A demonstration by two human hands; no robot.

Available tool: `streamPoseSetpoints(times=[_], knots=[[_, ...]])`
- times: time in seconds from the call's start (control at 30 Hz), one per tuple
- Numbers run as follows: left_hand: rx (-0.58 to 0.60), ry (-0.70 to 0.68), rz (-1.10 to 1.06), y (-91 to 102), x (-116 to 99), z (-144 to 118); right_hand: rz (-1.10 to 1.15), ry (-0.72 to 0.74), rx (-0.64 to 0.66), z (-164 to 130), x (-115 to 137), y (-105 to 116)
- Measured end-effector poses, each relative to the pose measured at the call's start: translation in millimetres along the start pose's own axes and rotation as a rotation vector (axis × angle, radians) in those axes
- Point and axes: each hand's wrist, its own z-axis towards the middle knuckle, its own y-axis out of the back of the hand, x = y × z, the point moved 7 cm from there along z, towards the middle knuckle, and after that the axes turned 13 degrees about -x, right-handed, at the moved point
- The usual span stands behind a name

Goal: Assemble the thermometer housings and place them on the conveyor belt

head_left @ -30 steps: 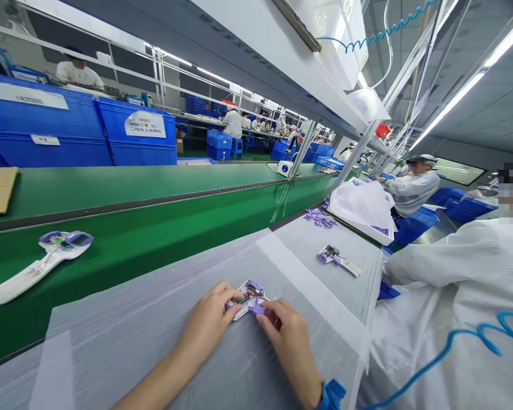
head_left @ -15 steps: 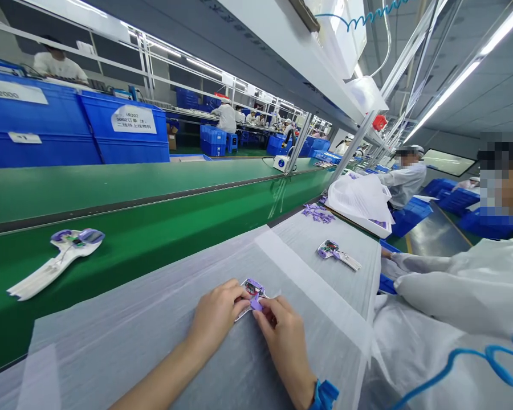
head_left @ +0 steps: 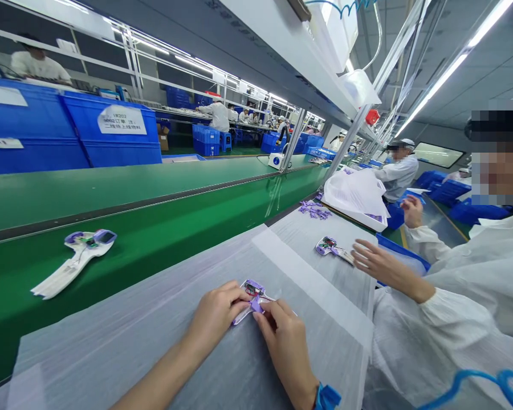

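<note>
An open white-and-purple handheld device, shaped like a forehead thermometer, lies on the pale sheet in front of me, its circuit board and red wires bare. My left hand grips its left side, fingertips closed on the shell. A small purple plastic part sits at the middle of the device. My right hand pinches this part between thumb and fingers, pressed against the shell. The fingers partly hide the device's lower end. Further right, a second open device lies on the sheet, near a co-worker's hand.
On the green belt to the left lies another open device. Several purple parts are piled at the far end of the sheet, beside a white tray. A co-worker in white sits close on the right.
The co-worker's hands have come up, one reaching to the second device. The device on the belt has shifted right. My hands stay on the same device, nearly unmoved.
</note>
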Motion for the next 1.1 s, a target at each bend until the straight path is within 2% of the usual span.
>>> streamPoseSetpoints(times=[0.17, 0.6, 0.77, 0.87, 1.0, 1.1], knots=[[0.026, -0.011, 0.03, -1.8, 1, 1, -0.014, -0.022, -0.002, 0, -2, -2], [0.127, -0.077, 0.262, -8.6, -6, 6, -0.042, 0.071, 0.019, 3, -1, -5], [0.083, -0.059, 0.289, -9.3, -4, 4, 0.035, 0.054, 0.025, 6, -8, 9], [0.045, -0.05, 0.262, -9.8, -4, 2, -0.016, 0.142, 0.008, 5, -4, 18], [0.019, -0.036, 0.177, -8.0, -4, 2, -0.131, 0.32, 0.01, -3, 2, 14], [-0.031, -0.032, 0.135, 9.0, 5, 14, -0.103, 0.311, 0.05, -9, -12, 6]])
